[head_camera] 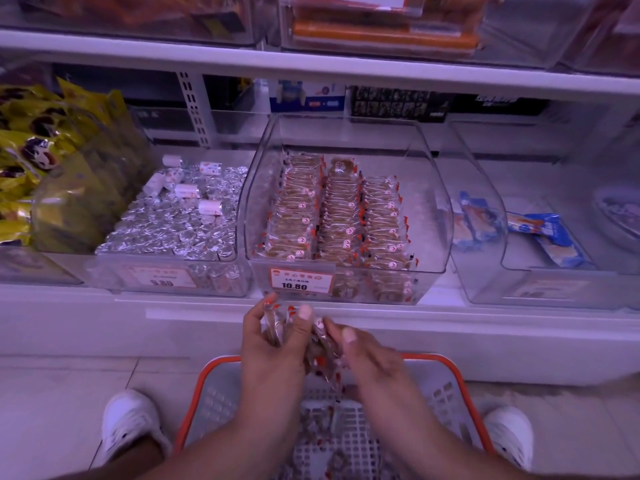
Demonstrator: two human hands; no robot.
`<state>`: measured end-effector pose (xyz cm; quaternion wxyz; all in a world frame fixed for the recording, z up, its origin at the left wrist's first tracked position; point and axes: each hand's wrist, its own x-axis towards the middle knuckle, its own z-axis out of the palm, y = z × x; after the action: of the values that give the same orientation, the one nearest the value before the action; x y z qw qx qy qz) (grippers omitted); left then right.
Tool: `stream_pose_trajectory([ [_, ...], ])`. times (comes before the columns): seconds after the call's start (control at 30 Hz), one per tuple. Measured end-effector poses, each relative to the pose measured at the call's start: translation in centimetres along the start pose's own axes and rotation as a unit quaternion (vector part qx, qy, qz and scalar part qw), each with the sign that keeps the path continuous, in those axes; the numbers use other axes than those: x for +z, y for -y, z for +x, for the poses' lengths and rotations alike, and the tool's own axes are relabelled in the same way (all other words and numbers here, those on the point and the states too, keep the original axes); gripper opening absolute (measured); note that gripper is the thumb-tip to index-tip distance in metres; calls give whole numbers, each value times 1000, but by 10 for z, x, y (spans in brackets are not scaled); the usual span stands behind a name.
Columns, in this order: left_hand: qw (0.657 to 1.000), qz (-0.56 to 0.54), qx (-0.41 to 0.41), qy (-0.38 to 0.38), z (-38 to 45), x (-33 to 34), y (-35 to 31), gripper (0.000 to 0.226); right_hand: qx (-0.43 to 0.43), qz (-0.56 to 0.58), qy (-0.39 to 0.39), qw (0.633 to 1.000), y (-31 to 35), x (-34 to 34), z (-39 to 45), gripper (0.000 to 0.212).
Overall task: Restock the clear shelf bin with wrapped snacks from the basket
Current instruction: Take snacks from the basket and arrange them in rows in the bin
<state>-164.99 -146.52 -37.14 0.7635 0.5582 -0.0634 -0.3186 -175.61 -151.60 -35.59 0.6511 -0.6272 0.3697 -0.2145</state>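
Note:
The clear shelf bin (429, 188) stands in the middle of the lower shelf. It holds three rows of brown wrapped snacks (332, 216) with red-edged clear wrappers, and a price label reading 10.80 is on its front. Just below its front edge, my left hand (273, 344) and my right hand (363, 355) together grip a bunch of the same wrapped snacks (318, 344). Both hands hover above the grey basket (446, 368) with an orange rim, which sits on the floor. A few more snacks lie on the basket's bottom.
A bin of silver foil rolls (180, 220) stands left of the target bin, with yellow bags (31, 150) further left. On the right, a clear bin (485, 258) holds blue packets. An upper shelf (311, 69) overhangs the bins. My white shoes (130, 424) flank the basket.

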Motion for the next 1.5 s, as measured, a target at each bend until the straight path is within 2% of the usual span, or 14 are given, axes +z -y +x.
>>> stream_pose_trajectory([
  [0.07,999,35,13,8,-4,0,-3,47,123,196,17,973,3,-5,4,27],
  [0.1,998,60,23,17,-6,0,-5,45,150,247,15,957,3,-8,6,22],
  [0.2,996,53,22,67,-12,2,-6,34,183,298,8,937,1,-9,6,22],
  [0.3,992,29,15,120,-15,3,-9,35,162,299,17,940,-1,-10,7,27],
  [0.43,978,103,74,165,-17,2,-10,41,109,251,41,961,1,-13,9,31],
  [0.53,964,140,95,206,-17,-1,-5,54,92,223,47,969,4,-11,8,38],
  [0.7,958,144,108,225,-11,-5,-9,56,110,271,39,955,6,-9,8,38],
  [0.87,954,169,151,196,-16,-3,-8,36,129,284,52,949,6,-14,6,41],
  [1.0,956,171,164,174,-25,0,-3,36,101,268,9,958,6,-9,4,34],
  [1.13,958,173,141,178,-26,3,-3,49,96,235,-44,966,2,-3,4,28],
  [1.23,963,163,142,162,-17,1,-8,51,114,271,-15,956,6,-6,3,26],
  [1.33,971,138,128,148,-9,-3,-13,56,132,336,30,932,10,-12,2,40],
  [1.4,971,129,121,159,-10,-3,-14,57,133,357,50,923,10,-15,1,38],
  [1.5,963,151,138,175,-15,-3,-13,48,136,368,49,919,8,-20,0,35],
])
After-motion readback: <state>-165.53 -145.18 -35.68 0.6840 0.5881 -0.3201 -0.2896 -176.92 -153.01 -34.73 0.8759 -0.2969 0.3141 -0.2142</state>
